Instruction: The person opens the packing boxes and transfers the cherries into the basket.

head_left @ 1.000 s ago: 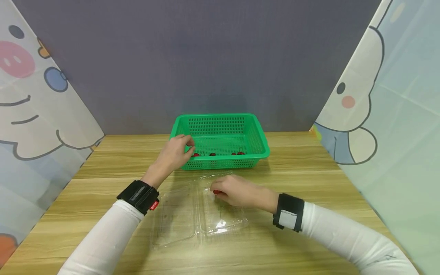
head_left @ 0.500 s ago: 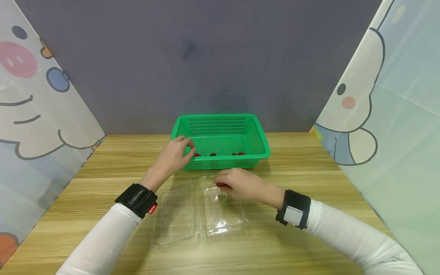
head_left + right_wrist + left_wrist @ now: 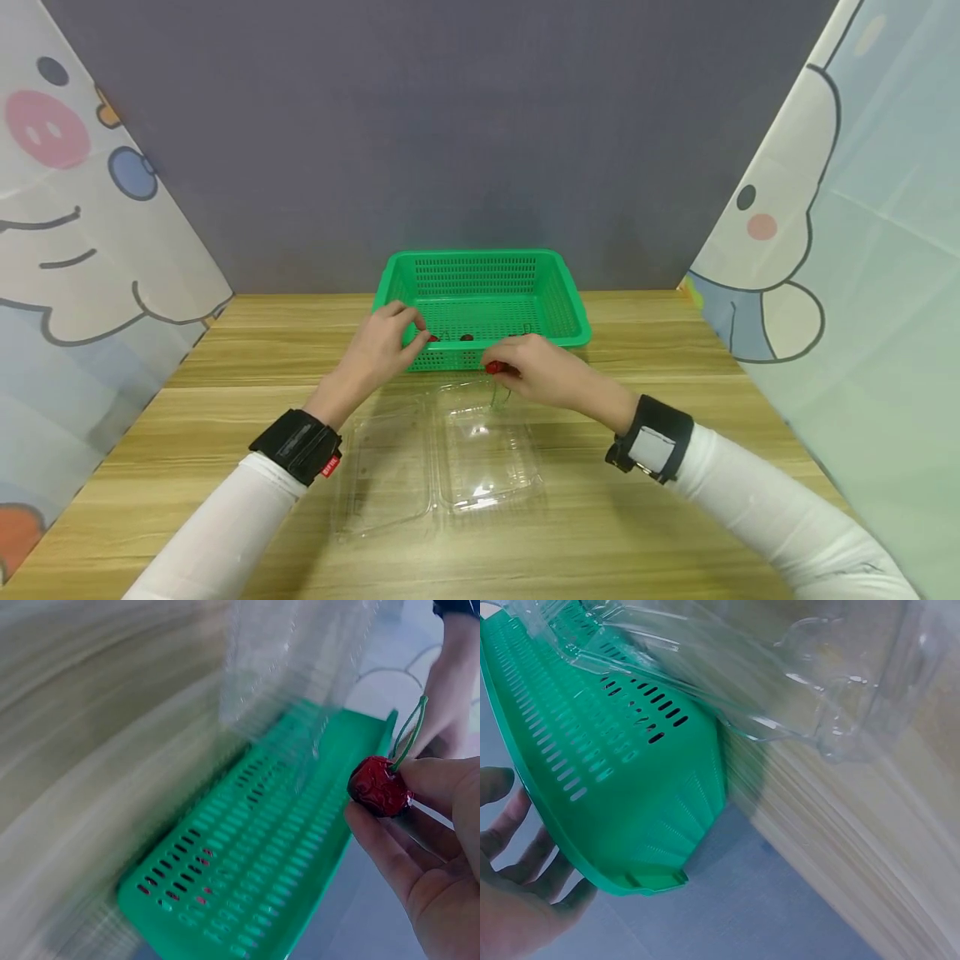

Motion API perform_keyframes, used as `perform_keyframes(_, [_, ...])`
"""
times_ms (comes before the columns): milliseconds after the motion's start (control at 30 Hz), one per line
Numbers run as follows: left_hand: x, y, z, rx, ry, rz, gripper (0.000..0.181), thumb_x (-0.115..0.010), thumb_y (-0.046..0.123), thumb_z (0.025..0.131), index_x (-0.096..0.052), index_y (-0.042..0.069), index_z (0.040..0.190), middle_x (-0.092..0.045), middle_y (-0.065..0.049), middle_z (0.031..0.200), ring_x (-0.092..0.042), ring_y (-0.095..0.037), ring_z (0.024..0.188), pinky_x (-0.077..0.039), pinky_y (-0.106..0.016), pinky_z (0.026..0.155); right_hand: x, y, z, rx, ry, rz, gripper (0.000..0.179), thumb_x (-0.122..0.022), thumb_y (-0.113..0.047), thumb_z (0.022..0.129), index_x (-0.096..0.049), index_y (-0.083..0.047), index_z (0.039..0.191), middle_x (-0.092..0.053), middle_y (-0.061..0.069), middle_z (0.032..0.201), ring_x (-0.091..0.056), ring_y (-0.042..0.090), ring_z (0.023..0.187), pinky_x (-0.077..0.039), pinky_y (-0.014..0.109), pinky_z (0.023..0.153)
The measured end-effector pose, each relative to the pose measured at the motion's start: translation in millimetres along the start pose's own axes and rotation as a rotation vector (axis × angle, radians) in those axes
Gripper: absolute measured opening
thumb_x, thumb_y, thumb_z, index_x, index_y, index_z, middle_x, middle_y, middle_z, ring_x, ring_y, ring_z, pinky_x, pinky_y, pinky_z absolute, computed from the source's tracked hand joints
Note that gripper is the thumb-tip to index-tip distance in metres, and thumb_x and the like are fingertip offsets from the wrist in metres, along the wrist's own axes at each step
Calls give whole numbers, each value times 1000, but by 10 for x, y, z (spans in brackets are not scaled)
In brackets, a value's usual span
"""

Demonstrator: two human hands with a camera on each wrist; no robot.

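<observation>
My right hand (image 3: 546, 372) pinches a dark red cherry (image 3: 377, 786) between thumb and fingers, its green stem (image 3: 412, 735) sticking out. In the head view this hand is just in front of the green basket (image 3: 562, 343), above the back end of a clear plastic clamshell box (image 3: 480, 467). My left hand (image 3: 378, 346) is at the basket's front left corner, fingers loosely bent. Its fingertips are close to a cherry (image 3: 433, 338) inside; the left wrist view shows nothing between thumb and fingers. Another cherry (image 3: 467, 337) lies along the basket's front wall; others are partly hidden behind my right hand.
The clamshell lies unfolded on the wooden table (image 3: 630, 533), its left half (image 3: 390, 475) beside the right one. A grey panel (image 3: 480, 125) rises behind the basket. Cartoon-printed sheets (image 3: 757, 275) close in both sides.
My right hand has risen from the clamshell's right half toward the basket, still pinching the cherry. My left hand has stayed at the basket corner, with only a slight shift.
</observation>
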State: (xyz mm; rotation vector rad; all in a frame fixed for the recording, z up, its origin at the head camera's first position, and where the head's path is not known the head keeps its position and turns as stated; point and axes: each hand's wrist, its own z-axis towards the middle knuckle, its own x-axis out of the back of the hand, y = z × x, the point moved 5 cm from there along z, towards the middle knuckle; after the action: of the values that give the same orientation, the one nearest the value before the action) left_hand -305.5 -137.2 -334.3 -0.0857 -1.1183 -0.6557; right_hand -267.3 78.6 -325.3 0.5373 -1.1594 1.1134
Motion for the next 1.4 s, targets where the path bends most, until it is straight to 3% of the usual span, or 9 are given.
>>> perform_keyframes(300, [1,-24,-49,-17,45,-34,12,-68,21,94,-67,10,96,-57,-7,111,-56,-28,104,-45,-38,84,182,242,-1,-76,83,-24,17,-74,-2,88,-70,-5,104,-67,2,96,-64,12,84,-49,20,73])
perform_keyframes(633, [39,-104,-129,-23,84,-62,17,-67,19,94,-66,6,105,-55,-9,116,-53,-29,109,-42,-39,89,331,553,-27,-214,149,52,16,-74,-3,88,-72,-5,103,-69,3,96,-68,13,79,-49,17,62])
perform_keyframes(867, [54,-148,-223,29,51,-88,33,-63,26,98,-61,5,124,-49,-14,136,-44,-35,129,-35,-46,102,385,706,-58,-317,151,24,23,-74,-7,89,-70,-4,111,-67,6,103,-69,18,83,-49,19,60])
perform_keyframes(1000, [64,-199,-270,67,25,-99,42,-57,32,101,-56,6,135,-42,-14,144,-41,-37,132,-36,-48,102,393,804,-105,-382,168,7,26,-73,-6,90,-69,-3,115,-67,9,105,-69,22,86,-47,21,54])
perform_keyframes(1200, [87,-274,-356,80,25,-84,47,-52,34,103,-52,5,140,-40,-16,146,-38,-37,134,-33,-49,104,379,920,-159,-462,185,30,23,-71,-5,91,-69,-4,114,-67,10,103,-69,23,85,-42,23,46])
perform_keyframes(1400, [122,-306,-451,82,25,-60,52,-48,36,105,-44,5,146,-39,-15,147,-37,-38,135,-29,-50,106,321,1005,-188,-489,177,11,23,-69,-6,92,-67,-2,115,-67,12,102,-68,23,84,-45,23,52])
